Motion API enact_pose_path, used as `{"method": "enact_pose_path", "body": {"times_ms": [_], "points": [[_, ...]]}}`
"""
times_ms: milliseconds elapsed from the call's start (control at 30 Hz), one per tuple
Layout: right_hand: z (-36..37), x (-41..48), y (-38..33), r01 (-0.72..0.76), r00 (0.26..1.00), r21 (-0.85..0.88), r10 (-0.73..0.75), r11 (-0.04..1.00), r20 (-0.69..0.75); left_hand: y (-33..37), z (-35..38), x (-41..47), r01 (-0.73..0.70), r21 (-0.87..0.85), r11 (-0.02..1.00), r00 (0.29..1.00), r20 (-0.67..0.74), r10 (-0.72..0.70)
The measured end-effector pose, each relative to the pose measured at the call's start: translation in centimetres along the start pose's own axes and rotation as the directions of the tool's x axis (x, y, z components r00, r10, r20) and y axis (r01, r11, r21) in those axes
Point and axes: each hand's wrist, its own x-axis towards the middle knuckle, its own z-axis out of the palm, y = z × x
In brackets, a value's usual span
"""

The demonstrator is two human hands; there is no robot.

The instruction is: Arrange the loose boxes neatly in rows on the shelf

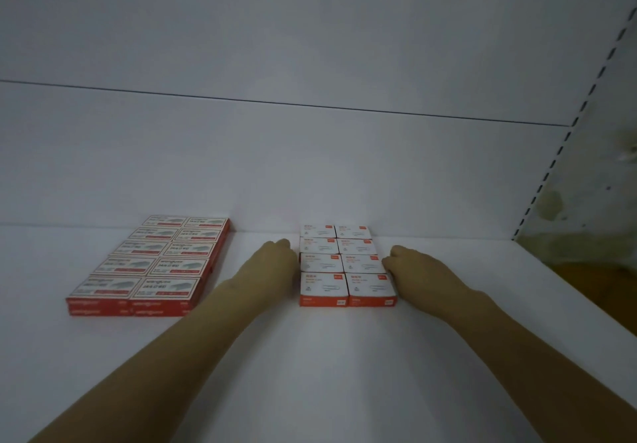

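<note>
Likely squaring step: left hand (277, 256) and right hand (412, 268) press either side of the box block (320, 263); finger curl unclear. Next probably needs an even inward squeeze.

Boxes (344, 265) sit between left hand (275, 258) and right hand (413, 268)
</note>
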Motion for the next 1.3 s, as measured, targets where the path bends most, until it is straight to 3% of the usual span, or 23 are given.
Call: {"method": "enact_pose_path", "body": {"times_ms": [333, 500, 600, 800, 1000, 1133, 1300], "points": [[0.3, -2.3, 0.1, -0.019, 0.998, 0.056, 0.023, 0.998, -0.067, -0.1, 0.5, -2.5, 0.020, -0.035, 0.999, 0.997, -0.071, -0.022], [0.6, -3.9, -0.6, 0.027, 0.997, 0.126, -0.018, 0.992, -0.073, 0.0, 0.6, -4.3, -0.095, -0.146, 0.985, 0.995, -0.040, 0.090], [0.1, -3.9, -1.4, 0.021, 0.999, 0.226, -0.010, 0.974, -0.050, 0.6, 0.3, -4.8, -0.124, -0.211, 0.970, 0.992, -0.024, 0.122], [-0.5, -4.0, -2.4, -0.066, 0.998, 0.341, 0.055, 0.938, 0.043, 0.8, 1.2, -4.1, -0.107, -0.143, 0.984, 0.992, -0.076, 0.097], [-1.0, -4.4, -3.0, -0.116, 0.992, 0.310, 0.098, 0.944, 0.074, 1.1, 0.9, -4.3, -0.094, -0.109, 0.990, 0.995, -0.048, 0.089], [-1.6, -5.1, -4.1, -0.206, 0.977, 0.243, 0.184, 0.948, 0.110, 1.9, 0.2, -5.2, 0.007, -0.132, 0.991, 1.000, 0.000, -0.008], [-1.4, -7.8, -4.7, -0.281, 0.960, 0.150, 0.277, 0.948, 0.047, 2.3, -0.9, -7.8, 0.059, -0.027, 0.998, 0.998, 0.027, -0.058]]}}
